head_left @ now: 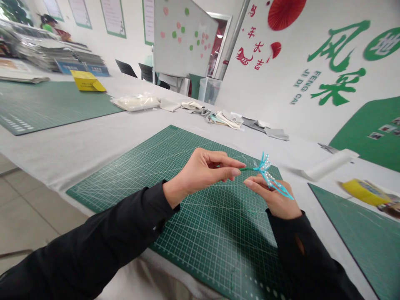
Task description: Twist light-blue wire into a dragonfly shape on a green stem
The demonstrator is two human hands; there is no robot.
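Flower (265,168), blue and beaded, hung above the mat (200,221), its green stem (249,169) pinched in the left hand (206,170); the right hand (276,202) curled partly behind the flower, but whether it gripped anything could not be told.

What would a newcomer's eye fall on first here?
Likely the bright blue, white-beaded piece, its green stem pinched in the left hand over the green cutting mat, with the right hand close by. After that, the large green lettering and red fans on the wall at upper right.
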